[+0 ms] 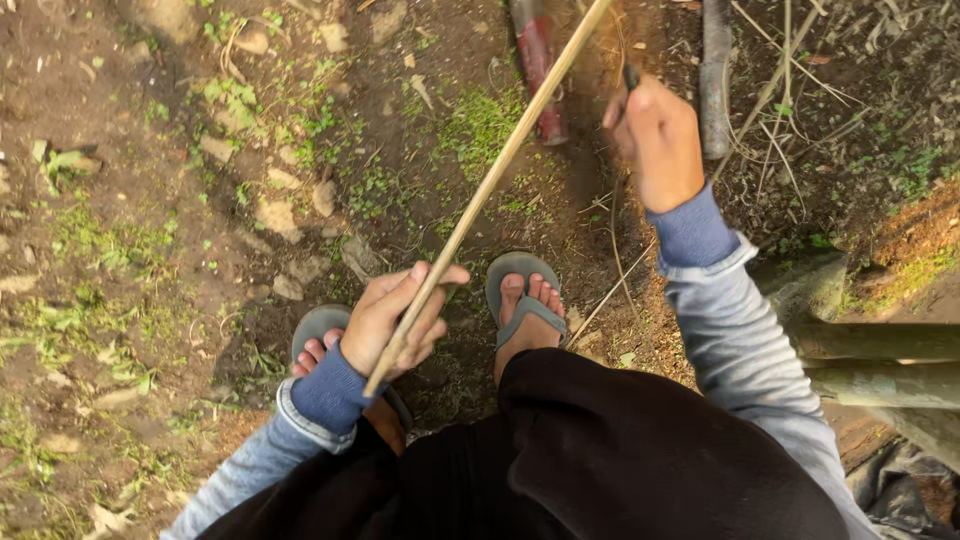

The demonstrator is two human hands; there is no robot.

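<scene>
My left hand (395, 318) grips the lower end of a long thin bamboo strip (500, 170), which slants up and to the right past the top edge. My right hand (655, 135) is raised near the strip's upper part, fingers closed on a dark handle (631, 76); the tool's blade is hidden behind the hand and strip. Both feet in grey flip-flops (525, 290) rest on bare soil below the strip. Dark trousers cover my knees at the bottom.
A red-and-dark cylinder (537, 65) lies on the ground near the top. A dark stick (714, 80) and dry twigs lie at top right. Green bamboo poles (880, 360) lie at the right edge. Stones and weeds dot the soil on the left.
</scene>
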